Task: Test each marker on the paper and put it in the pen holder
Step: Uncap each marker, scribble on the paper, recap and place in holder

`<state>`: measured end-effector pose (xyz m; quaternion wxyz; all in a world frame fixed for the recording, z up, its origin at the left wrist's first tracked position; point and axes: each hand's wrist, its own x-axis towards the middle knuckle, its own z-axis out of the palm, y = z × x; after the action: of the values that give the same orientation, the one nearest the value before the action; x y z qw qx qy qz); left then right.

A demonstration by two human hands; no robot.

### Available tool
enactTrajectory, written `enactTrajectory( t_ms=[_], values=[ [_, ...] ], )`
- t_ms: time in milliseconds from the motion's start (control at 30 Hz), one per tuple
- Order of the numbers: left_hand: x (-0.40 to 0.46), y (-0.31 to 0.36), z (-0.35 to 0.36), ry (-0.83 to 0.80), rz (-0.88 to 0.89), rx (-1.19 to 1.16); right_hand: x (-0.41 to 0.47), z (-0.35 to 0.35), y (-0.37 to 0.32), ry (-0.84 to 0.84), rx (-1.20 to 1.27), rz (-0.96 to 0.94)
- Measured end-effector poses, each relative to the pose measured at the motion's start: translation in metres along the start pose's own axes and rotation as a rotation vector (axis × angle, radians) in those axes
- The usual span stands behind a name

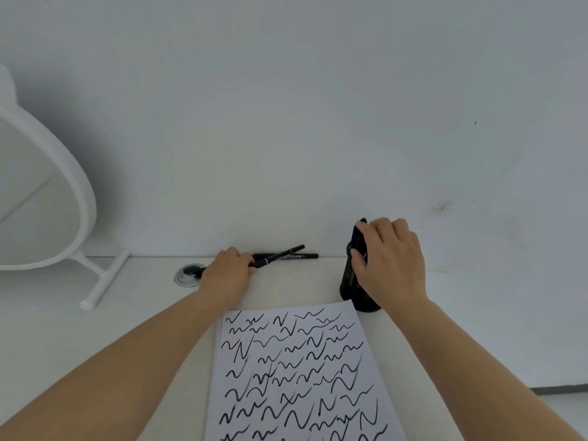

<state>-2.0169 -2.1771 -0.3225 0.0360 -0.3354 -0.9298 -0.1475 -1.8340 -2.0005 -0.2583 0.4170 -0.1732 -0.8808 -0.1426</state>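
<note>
A white sheet of paper covered with several black squiggles lies on the desk in front of me. My left hand is closed around a black marker at the back edge of the desk; its far end points up and right. A second black marker lies behind it against the wall. My right hand rests over the top of the black pen holder just beyond the paper's top right corner, its fingers on a black marker standing in the holder.
A white-framed mirror on a white stand leans at the left. A round metal cable grommet sits in the desk beside my left hand. The white wall rises straight behind the desk.
</note>
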Motion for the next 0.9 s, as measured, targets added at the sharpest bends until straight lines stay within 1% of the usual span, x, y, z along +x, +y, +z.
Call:
enactTrajectory(
  t_ms=[67, 133, 167, 267, 300, 333, 400, 500, 567, 700, 833, 900],
  values=[
    [-0.013, 0.003, -0.009, 0.025, -0.017, -0.12, -0.002, -0.011, -0.005, 0.023, 0.044, 0.027],
    [-0.03, 0.01, -0.022, 0.06, 0.001, -0.226, -0.009, -0.026, -0.014, 0.025, 0.177, 0.065],
    [-0.039, 0.015, -0.029, 0.073, 0.016, -0.272, -0.014, -0.034, -0.021, -0.035, 0.291, 0.111],
    [-0.072, 0.038, -0.048, 0.084, 0.088, -0.375, -0.029, -0.055, -0.039, -0.383, 0.732, 0.385],
    [-0.084, 0.047, -0.052, 0.081, 0.12, -0.395, -0.034, -0.061, -0.044, -0.458, 0.868, 0.474],
    [-0.096, 0.056, -0.056, 0.072, 0.149, -0.413, -0.04, -0.067, -0.048, -0.492, 0.977, 0.541],
    [-0.118, 0.07, -0.062, 0.043, 0.188, -0.453, -0.05, -0.08, -0.053, -0.504, 1.103, 0.634],
    [-0.148, 0.085, -0.065, -0.034, 0.256, -0.461, -0.07, -0.097, -0.057, -0.493, 1.243, 0.751],
    [-0.165, 0.091, -0.065, -0.082, 0.295, -0.444, -0.084, -0.106, -0.059, -0.498, 1.29, 0.794],
    [-0.189, 0.098, -0.063, -0.208, 0.284, -0.47, -0.109, -0.122, -0.06, -0.494, 1.32, 0.836],
    [-0.209, 0.102, -0.058, -0.389, 0.274, -0.69, -0.128, -0.136, -0.059, -0.532, 1.429, 0.784],
    [-0.217, 0.101, -0.055, -0.404, 0.25, -0.749, -0.134, -0.14, -0.061, -0.525, 1.379, 0.764]
  ],
)
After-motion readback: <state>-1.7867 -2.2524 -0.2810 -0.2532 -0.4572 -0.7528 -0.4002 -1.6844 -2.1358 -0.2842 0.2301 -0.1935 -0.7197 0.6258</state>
